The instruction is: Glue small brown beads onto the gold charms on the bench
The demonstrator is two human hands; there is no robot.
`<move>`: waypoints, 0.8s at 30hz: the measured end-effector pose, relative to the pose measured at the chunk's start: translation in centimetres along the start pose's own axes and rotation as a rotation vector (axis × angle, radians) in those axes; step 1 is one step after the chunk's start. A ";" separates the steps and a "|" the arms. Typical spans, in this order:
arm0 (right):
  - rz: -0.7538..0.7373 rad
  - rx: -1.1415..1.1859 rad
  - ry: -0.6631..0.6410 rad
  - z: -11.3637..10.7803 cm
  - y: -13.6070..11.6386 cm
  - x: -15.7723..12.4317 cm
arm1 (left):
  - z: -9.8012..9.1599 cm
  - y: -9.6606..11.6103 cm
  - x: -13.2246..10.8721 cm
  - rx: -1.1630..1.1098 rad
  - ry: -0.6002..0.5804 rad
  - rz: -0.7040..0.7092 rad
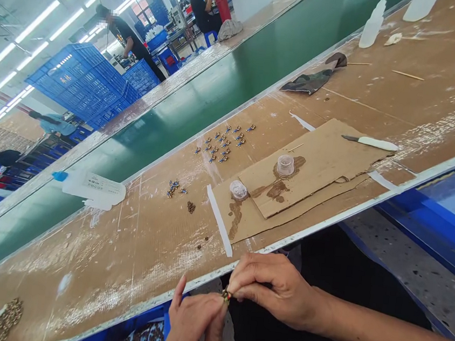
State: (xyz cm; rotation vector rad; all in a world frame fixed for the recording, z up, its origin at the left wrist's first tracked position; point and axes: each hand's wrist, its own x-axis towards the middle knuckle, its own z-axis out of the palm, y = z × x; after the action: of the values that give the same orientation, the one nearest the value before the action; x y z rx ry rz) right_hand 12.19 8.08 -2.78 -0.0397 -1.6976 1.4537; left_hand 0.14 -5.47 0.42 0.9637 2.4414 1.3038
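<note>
My left hand [191, 321] and my right hand [270, 289] meet just below the near edge of the workbench [122, 246]. Both pinch one small brass and dark part [225, 295] between their fingertips. The left thumb sticks up; the other fingers are closed. On the bench lie several small blue and brass pieces in rows [223, 143], a smaller cluster [173, 187] and a little brown heap [190, 207]. Two small clear cups [285, 165] [238, 189] stand on stained cardboard [327, 154].
A white-handled knife [371, 143] lies on the cardboard. A white strip [219, 220], a camouflage cloth [314, 77], white bottles [373, 20] and a plastic bag [95, 188] are about. A green conveyor belt [202, 103] runs behind. Blue crates [82, 82] and other people are farther off.
</note>
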 end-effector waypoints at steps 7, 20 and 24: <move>-0.003 0.003 -0.006 0.1 0.3 -0.2 | -0.2 -0.3 0.1 -0.005 -0.003 -0.018; 0.003 0.031 0.006 0.1 0.4 -0.3 | -0.6 -2.6 0.1 -0.067 -0.059 -0.040; 0.010 0.035 0.015 0.1 0.6 -0.4 | -0.2 -4.1 -0.2 -0.039 -0.085 0.075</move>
State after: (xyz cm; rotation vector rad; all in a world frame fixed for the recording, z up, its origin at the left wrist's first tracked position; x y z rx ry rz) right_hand 12.03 7.95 -3.46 -0.0395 -1.6617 1.4863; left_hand -1.66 -7.40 -2.77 1.0876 2.3290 1.3013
